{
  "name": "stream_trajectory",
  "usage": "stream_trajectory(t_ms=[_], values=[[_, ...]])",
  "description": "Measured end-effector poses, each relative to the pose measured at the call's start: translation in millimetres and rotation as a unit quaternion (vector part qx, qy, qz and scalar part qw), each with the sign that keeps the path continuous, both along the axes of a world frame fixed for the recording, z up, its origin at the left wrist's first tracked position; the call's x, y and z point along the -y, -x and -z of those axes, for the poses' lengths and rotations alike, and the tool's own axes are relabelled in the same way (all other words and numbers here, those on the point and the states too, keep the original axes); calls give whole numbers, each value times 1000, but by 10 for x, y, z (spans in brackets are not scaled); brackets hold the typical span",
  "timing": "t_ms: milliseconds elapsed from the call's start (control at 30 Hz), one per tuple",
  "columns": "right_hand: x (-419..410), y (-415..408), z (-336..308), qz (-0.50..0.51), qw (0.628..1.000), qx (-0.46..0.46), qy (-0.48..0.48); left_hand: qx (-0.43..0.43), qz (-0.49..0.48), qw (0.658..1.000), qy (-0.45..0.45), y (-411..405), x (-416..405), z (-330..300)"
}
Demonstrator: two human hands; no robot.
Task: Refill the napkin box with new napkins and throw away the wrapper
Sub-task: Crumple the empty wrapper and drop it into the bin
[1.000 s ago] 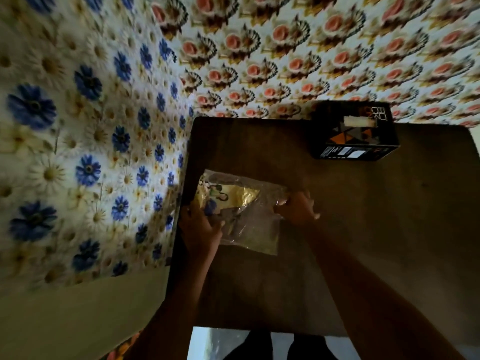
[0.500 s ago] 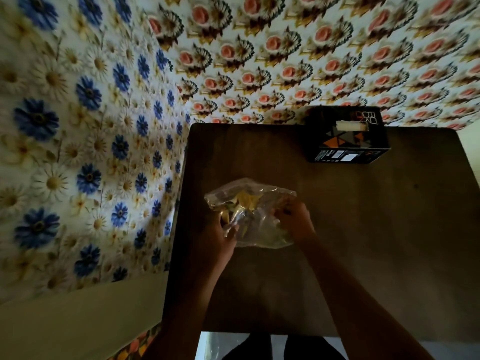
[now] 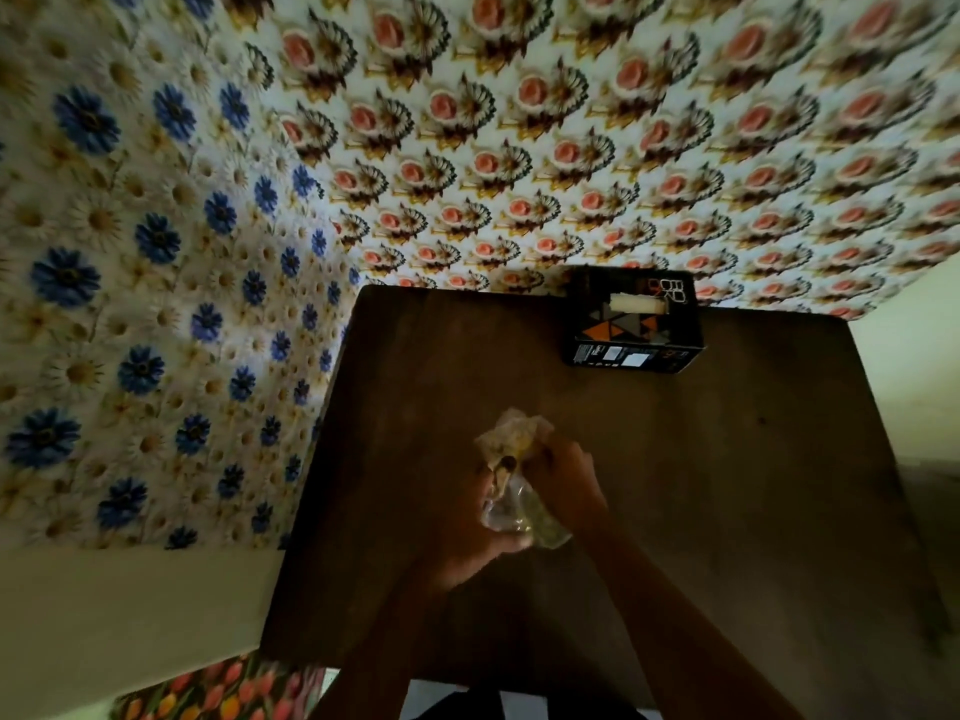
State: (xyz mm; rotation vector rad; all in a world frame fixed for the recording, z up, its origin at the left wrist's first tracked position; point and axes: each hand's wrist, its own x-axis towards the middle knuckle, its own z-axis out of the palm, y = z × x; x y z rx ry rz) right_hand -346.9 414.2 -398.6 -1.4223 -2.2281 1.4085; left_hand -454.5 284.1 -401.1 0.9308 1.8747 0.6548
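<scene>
The clear plastic wrapper, with yellow print, is crumpled into a tight bundle above the middle of the dark wooden table. My left hand cups it from below and the left. My right hand presses on it from the right. Both hands are closed on the wrapper. The black napkin box, with orange and grey triangles, stands at the table's far edge, and a white napkin shows in its top slot.
Flowered wallpaper covers the wall behind the table and the wall on its left. A pale ledge runs along the lower left beside the table. The table's near edge is just in front of my body.
The wrapper lay spread out flat a second ago. My hands have come together and squeezed it into a small bundle nearer the table's middle.
</scene>
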Motion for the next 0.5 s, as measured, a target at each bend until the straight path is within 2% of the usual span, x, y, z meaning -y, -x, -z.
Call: stream_trajectory(t_ms=[100,167,233,367,433,500], values=[[-78,-212,-60,35,999,-22,35,11,-37,999,-16,-300,-117,-16],[-134,-331,-81,40,997,-38,45,-72,-104,992,-16,-393,-175,64],[-201,-462,-114,23,998,-56,24,-94,-179,979,-27,-426,-244,109],[-312,-668,-183,13,996,-78,39,29,-283,954,-92,-565,-379,-75],[-361,-703,-208,23,994,-98,51,37,-293,947,-129,-641,-406,-149],[-381,-689,-228,24,992,-114,52,-6,-268,956,-121,-679,-444,-181]])
